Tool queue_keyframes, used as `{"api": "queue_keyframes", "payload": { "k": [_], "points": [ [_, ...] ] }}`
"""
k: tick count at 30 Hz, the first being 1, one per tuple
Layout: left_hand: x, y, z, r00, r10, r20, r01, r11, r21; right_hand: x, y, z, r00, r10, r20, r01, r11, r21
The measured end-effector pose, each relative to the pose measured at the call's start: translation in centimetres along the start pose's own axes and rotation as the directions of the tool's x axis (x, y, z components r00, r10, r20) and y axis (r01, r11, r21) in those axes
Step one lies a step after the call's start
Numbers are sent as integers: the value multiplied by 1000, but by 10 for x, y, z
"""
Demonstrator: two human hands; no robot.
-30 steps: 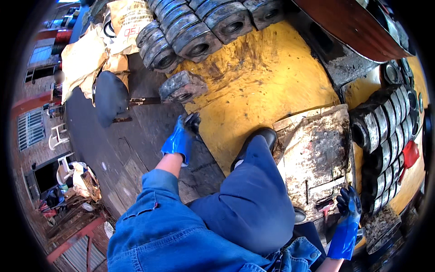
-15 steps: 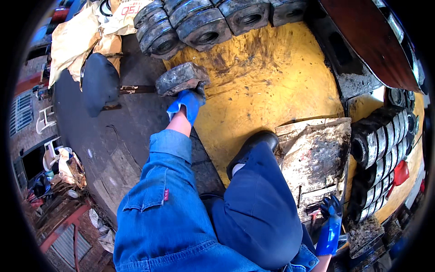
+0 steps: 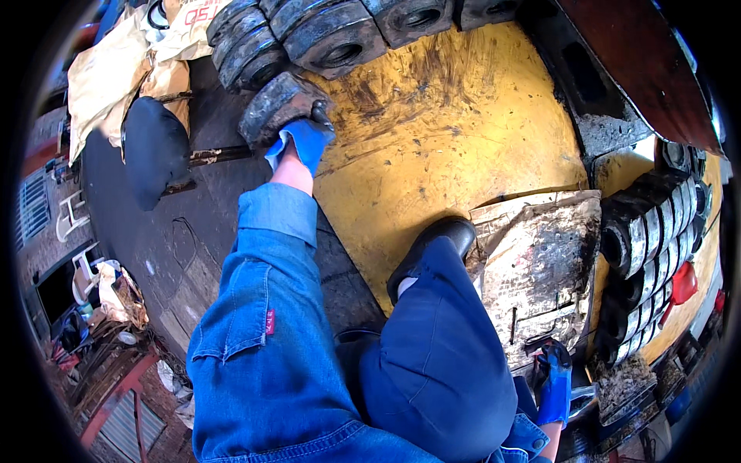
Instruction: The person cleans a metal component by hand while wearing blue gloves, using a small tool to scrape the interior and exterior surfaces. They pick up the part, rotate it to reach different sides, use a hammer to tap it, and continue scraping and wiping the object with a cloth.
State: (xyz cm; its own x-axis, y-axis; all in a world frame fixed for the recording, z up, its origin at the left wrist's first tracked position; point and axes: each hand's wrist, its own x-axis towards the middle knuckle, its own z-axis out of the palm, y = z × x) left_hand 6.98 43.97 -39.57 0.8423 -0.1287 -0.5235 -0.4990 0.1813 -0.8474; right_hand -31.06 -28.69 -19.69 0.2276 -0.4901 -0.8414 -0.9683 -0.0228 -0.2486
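My left hand (image 3: 303, 143), in a blue glove with dark fingers, is closed on a large, worn hex nut (image 3: 276, 108). It holds the nut tilted over the border between the dark floor and the yellow plate (image 3: 455, 131), just below a row of similar nuts (image 3: 337, 52). Low on the right, my right hand (image 3: 554, 378), gloved the same way, hangs beside my knee near the lower edge of a stained paper sheet (image 3: 532, 270). Its fingers look loosely bent and apart, with nothing visible in them.
Stacked nuts (image 3: 644, 239) stand on the right beside a red object (image 3: 682, 284). A round black seat (image 3: 156, 153) is at the left, near brown paper sacks (image 3: 108, 85). A dark red metal part (image 3: 637, 65) slants across the upper right. My shoe (image 3: 440, 239) rests on the yellow plate.
My left hand has carried the nut a little left and up, nearer to the row of nuts, and the nut has tilted. My right hand has shifted slightly left and down. The view has moved slightly.
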Motion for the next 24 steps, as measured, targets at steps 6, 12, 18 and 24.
{"api": "queue_keyframes", "payload": {
  "k": [6, 12, 18, 24],
  "points": [
    [37, -13, 70, 987, 160, 19, -150, 872, 465, 7, -5, 10, 999, -12, 50, 11, 1000, 13],
    [37, -20, 72, 937, 325, -128, 34, 280, 959, -2, -18, 10, 973, -175, 151, 150, 975, 166],
    [2, -50, -7, 782, 525, 336, 8, -547, 837, -75, -70, -32, 924, -350, 155, 274, 887, 372],
    [-113, -15, -74, 913, 371, 171, 232, -815, 531, -146, -49, -68, 853, -378, -360, 467, 861, 202]
  ]
}}
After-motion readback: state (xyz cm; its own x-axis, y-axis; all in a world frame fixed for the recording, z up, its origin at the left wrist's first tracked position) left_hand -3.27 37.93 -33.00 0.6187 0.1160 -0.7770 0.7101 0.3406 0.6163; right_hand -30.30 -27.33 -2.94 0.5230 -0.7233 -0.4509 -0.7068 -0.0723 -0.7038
